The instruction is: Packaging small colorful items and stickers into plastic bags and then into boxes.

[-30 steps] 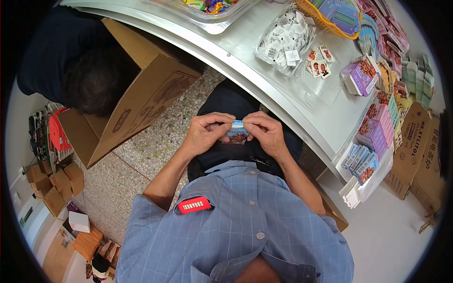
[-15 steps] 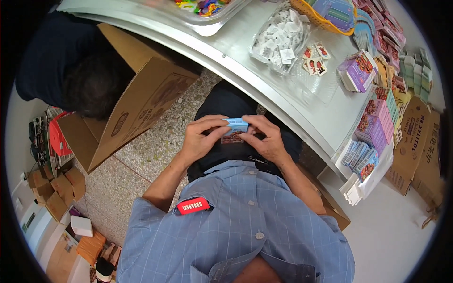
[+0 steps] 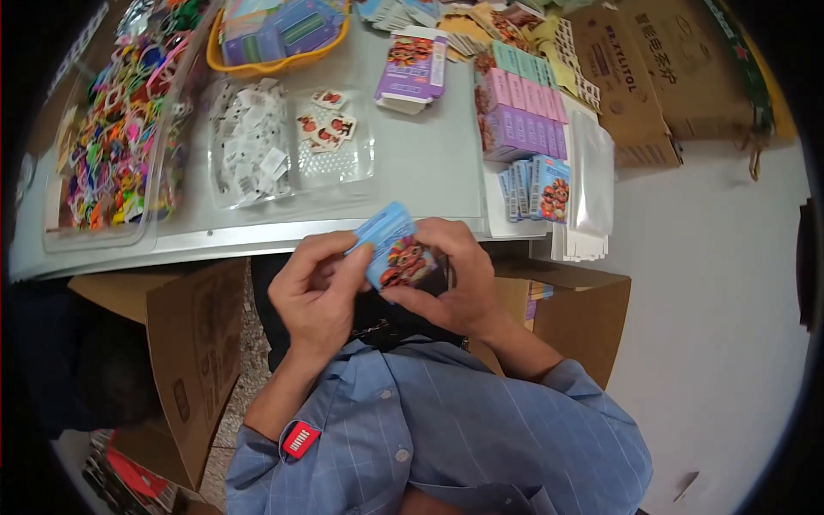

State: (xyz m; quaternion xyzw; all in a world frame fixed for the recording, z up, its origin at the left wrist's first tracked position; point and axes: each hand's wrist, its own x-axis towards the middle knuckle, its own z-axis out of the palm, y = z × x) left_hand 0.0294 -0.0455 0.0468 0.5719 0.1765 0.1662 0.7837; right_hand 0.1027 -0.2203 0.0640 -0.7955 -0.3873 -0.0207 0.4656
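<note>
Between my two hands is a small blue carton with a colourful cartoon picture [image 3: 407, 262], tilted over my lap close to the table edge. The fingers and thumb of my left hand [image 3: 316, 287] pinch its left side near a blue end. My right hand [image 3: 463, 279] wraps the other side, thumb at the lower edge. Nearest on the table is a clear two-part tray [image 3: 296, 184]. One part holds many small white packets [image 3: 251, 150], the other several small picture pieces [image 3: 326, 129]. To the right, blue cartons [image 3: 549, 184] stand beside rows of purple cartons [image 3: 519, 133] and pink ones [image 3: 524, 94].
A clear bin of colourful trinkets [image 3: 120, 154] and a yellow basket [image 3: 287, 64] stand on the left part of the table. Farther right are a purple carton [image 3: 414, 64] and large cardboard boxes [image 3: 622, 77]. Below the table, open cardboard boxes [image 3: 571, 318] flank me; a person [image 3: 94, 352] is at the left.
My view has swung toward the table and the right. The blue carton is now tilted, its picture side showing more, and both hands still hold it.
</note>
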